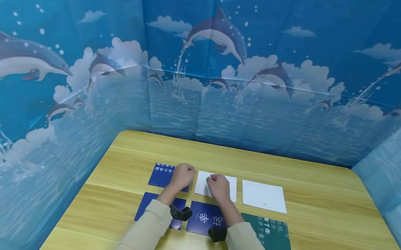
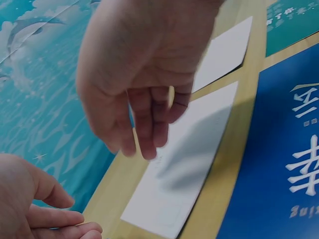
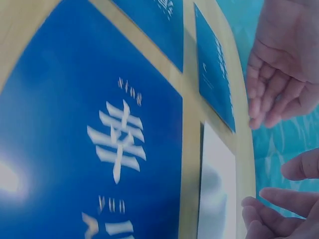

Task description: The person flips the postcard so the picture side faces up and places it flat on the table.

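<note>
My left hand (image 1: 183, 176) hovers over the right part of a blue card (image 1: 160, 177) with white characters, its fingers loosely bent and nothing between them. Over the white card (image 1: 201, 184) in the middle of the back row is my right hand (image 1: 219, 187), also holding nothing. In the left wrist view, the right hand (image 2: 144, 64) hangs above that card with fingers pointing down and casts a shadow on it. From the right wrist view, both the left hand (image 3: 286, 64) and the right hand (image 3: 284, 204) show relaxed, slightly curved fingers, apart from the cards.
Another white card (image 1: 264, 196) lies at the back right. The front row has a blue card (image 1: 145, 206), a blue card with large white characters (image 1: 197, 221) and a green card (image 1: 278, 238). They lie on a wooden table (image 1: 339, 227), bordered by a dolphin-print curtain (image 1: 262, 120).
</note>
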Tool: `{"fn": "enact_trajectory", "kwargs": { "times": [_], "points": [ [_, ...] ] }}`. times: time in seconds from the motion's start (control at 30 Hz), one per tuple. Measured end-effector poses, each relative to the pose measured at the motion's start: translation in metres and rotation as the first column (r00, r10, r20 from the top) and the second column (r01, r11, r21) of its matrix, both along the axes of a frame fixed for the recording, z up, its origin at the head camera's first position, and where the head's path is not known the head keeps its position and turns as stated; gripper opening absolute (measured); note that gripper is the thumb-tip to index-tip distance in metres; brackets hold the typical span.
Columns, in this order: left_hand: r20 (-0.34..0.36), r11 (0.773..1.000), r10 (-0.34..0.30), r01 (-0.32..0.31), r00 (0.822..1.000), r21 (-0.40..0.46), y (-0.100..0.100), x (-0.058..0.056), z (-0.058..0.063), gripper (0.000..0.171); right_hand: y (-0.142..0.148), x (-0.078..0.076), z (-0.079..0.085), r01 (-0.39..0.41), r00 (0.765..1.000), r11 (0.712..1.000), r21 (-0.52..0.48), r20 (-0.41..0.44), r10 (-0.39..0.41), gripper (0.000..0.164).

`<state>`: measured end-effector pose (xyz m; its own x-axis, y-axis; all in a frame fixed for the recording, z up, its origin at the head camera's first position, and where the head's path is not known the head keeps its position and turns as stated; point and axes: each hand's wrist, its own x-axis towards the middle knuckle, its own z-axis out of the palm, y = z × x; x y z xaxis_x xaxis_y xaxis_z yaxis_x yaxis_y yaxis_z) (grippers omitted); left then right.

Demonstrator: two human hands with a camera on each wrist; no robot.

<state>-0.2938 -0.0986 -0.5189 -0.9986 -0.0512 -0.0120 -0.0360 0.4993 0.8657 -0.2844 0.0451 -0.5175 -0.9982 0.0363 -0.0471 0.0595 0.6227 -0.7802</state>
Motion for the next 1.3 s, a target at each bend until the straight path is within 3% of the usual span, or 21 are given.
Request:
{"fn": "enact_trajectory", "kwargs": {
  "times": [0.2,0.5,0.6,0.67,0.87,1.3],
  "points": [
    [0.018,1.0,-0.004,0.004,1.0,0.001,0.007,0.002,-0.006,0.041,0.021,-0.002,0.0,0.033,0.999,0.999,-0.022,0.01,-0.032,0.038],
    [0.057,1.0,0.026,-0.026,0.998,0.002,0.011,0.006,-0.008,0.038,0.056,-0.004,0.001,0.07,0.997,0.998,0.002,0.029,-0.07,0.039],
    [0.06,1.0,0.026,-0.026,0.998,0.002,0.013,0.008,-0.011,0.037,0.063,-0.002,-0.001,0.094,0.995,0.996,0.0,0.02,-0.094,0.029],
    [0.061,1.0,0.021,-0.021,0.998,-0.004,0.014,0.009,-0.013,0.038,0.067,-0.002,-0.003,0.1,0.995,0.995,-0.003,0.011,-0.1,0.026],
    [0.053,1.0,0.016,-0.015,0.998,-0.016,0.016,0.011,-0.016,0.037,0.073,0.0,-0.008,0.099,0.995,0.995,-0.026,0.033,-0.098,0.039],
    [0.023,0.999,0.04,-0.04,0.999,-0.001,0.02,0.01,-0.02,0.039,0.075,0.002,-0.012,0.15,0.989,0.987,-0.051,0.027,-0.149,0.027]
  ]
}}
